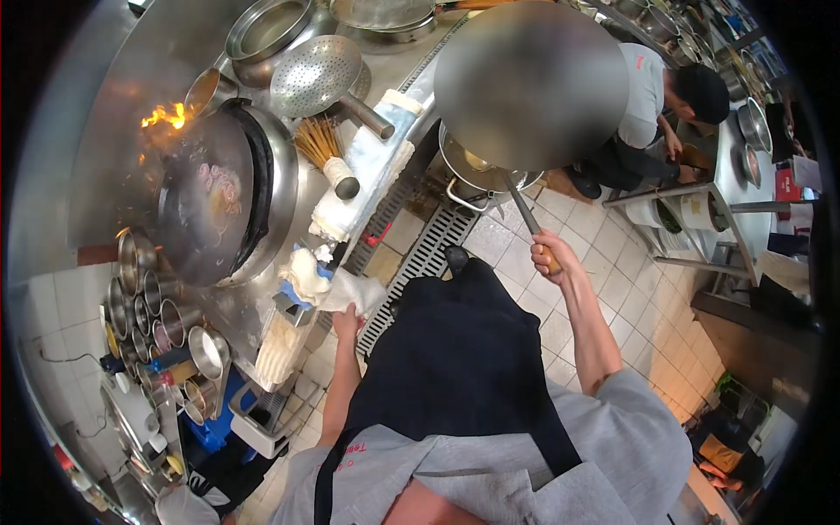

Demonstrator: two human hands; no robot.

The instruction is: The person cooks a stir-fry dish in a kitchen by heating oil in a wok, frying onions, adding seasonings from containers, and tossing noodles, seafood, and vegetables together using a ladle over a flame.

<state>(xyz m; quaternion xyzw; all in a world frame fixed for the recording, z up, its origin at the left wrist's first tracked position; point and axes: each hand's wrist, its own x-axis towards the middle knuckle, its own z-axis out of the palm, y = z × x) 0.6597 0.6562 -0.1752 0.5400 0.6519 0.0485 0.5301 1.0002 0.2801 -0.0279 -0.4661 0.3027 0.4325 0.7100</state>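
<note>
My right hand (556,255) is closed round the wooden end of a long ladle handle (522,203), whose far end reaches into a large metal pot (461,166) with a white handle. On the other side, my left hand (348,322) touches a white cloth (357,292) at the counter's edge; its fingertips are partly hidden by the cloth. Beyond it, a black wok (201,227) holds pale pinkish pieces, with flames (166,115) at its far rim.
A perforated strainer (317,75), a bamboo brush (328,156) and folded towels (372,157) lie beside the wok. Metal containers (179,322) crowd the lower left. A co-worker (643,96) stands near the shelving at upper right. A blurred patch covers the top centre.
</note>
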